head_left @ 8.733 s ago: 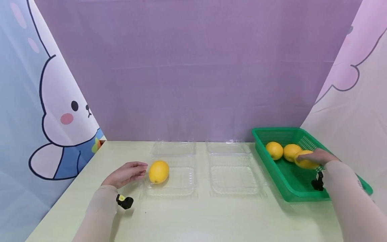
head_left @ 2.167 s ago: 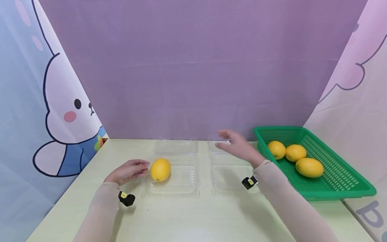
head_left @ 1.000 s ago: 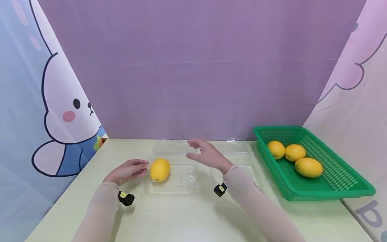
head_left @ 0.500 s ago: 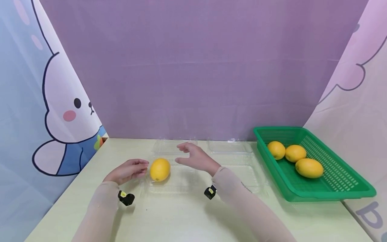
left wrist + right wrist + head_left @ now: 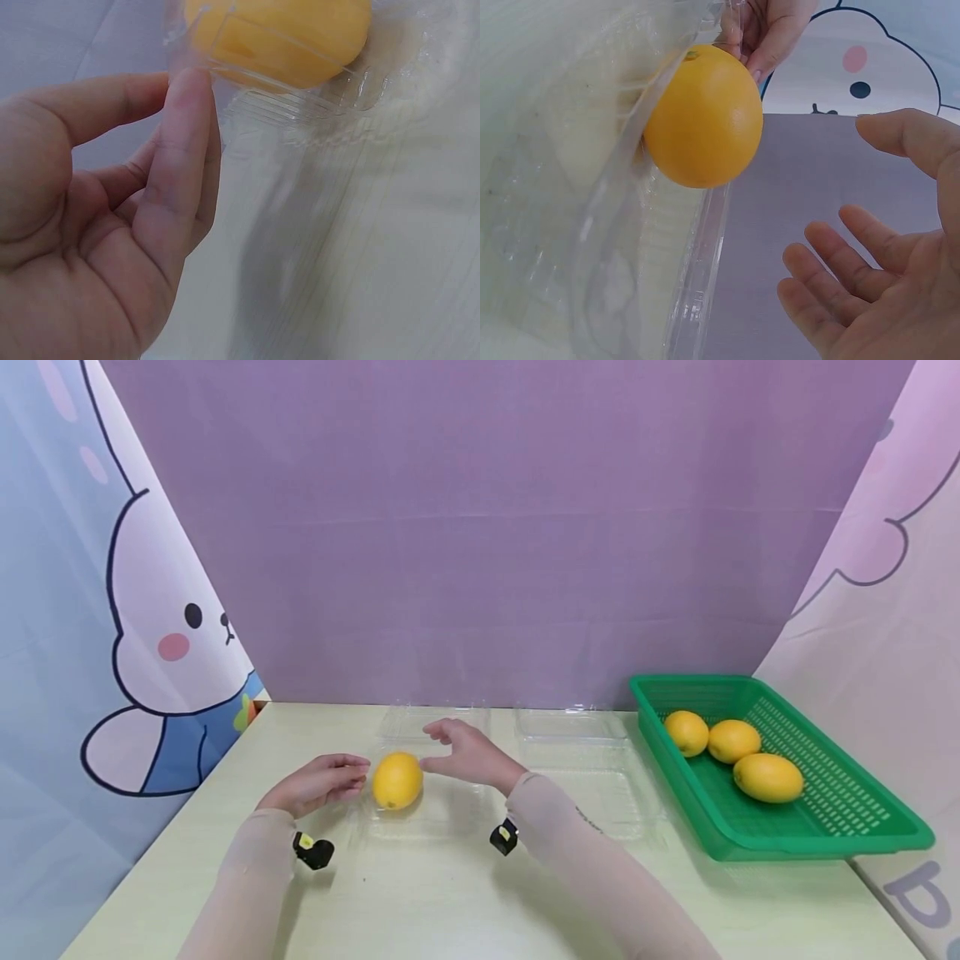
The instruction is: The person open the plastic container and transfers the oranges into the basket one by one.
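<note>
A yellow lemon (image 5: 397, 781) sits at the left end of the clear plastic container (image 5: 453, 814) on the left, whose hinged lid lies open behind it. My left hand (image 5: 315, 787) pinches the container's left edge between thumb and fingertips, just beside the lemon; the left wrist view shows this hand (image 5: 127, 202) at the thin plastic rim (image 5: 277, 94). My right hand (image 5: 472, 756) hovers over the same container, right of the lemon, thumb and fingers spread. In the right wrist view, that hand (image 5: 885, 277) holds nothing and stands apart from the lemon (image 5: 703, 118).
A second clear container (image 5: 592, 806), lid open, lies to the right. Beyond it stands a green basket (image 5: 817, 843) with three lemons (image 5: 768, 777) in it. A purple cloth (image 5: 525, 543) closes off the back of the table (image 5: 420, 910), with printed cloths at both sides.
Earlier my right hand held a lemon in the basket; it let go there and moved left, over the right container, to the left container beside its lemon. The left hand has stayed in place.
</note>
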Tool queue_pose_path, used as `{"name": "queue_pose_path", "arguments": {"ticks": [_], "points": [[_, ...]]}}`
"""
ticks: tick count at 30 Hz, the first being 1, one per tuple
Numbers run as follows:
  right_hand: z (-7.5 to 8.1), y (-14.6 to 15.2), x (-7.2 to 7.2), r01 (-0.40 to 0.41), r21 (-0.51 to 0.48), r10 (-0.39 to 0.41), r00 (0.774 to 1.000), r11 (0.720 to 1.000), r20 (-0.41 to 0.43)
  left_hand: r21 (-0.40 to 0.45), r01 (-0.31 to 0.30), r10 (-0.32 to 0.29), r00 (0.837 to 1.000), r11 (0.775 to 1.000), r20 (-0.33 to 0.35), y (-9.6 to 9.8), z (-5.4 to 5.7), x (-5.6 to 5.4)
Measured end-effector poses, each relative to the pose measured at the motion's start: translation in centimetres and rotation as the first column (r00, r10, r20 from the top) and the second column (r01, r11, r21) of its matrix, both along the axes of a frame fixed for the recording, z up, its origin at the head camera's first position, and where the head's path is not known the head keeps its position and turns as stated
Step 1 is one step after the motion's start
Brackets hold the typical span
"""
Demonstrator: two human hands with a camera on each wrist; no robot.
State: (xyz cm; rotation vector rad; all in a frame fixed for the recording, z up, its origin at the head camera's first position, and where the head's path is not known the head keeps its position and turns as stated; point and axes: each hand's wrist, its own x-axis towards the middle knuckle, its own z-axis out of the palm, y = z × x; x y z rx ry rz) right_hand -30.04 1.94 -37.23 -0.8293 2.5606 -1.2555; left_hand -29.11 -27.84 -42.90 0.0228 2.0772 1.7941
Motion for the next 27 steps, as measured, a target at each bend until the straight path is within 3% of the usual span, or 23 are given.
{"name": "queue_pose_path", "arguments": {"ticks": [14, 27], "points": [[-1.0, -1.6, -0.4, 0.005, 0.034, -0.007, 0.999, 0.999, 0.039, -0.005, 0.004, -0.004, 1.000, 1.000, 0.012, 0.1, -0.2, -0.2], [-2.0, -3.6, -0.9, 0.009, 0.118, -0.022, 0.995, 0.993, 0.102, -0.006, 0.014, -0.014, 1.000, 1.000, 0.009, 0.0, 0.3, 0.1]]}}
